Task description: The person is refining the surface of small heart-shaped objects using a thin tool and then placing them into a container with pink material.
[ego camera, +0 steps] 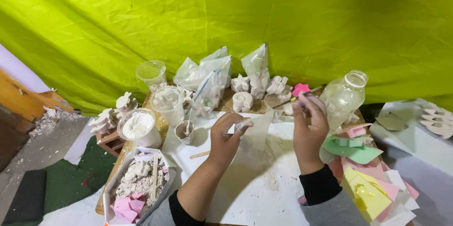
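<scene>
Two hands are working above the white desk (245, 193). The left hand (226, 136) is pinching a small pale piece (244, 125) between thumb and fingertips, at the nine o'clock edge of a translucent sheet (259, 129). The right hand (309, 124), at three o'clock from it, is gripping a thin stick (288, 102) whose tip is pointing toward nine o'clock, well above the piece. A clear bottle (344, 96) is standing just beside the right hand.

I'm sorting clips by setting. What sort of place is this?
Probably a makeshift plaster-casting craft table. White cast figures stand in a row, a cup of white powder sits at the left, and coloured moulds pile up on the right, all before a green cloth backdrop.
</scene>
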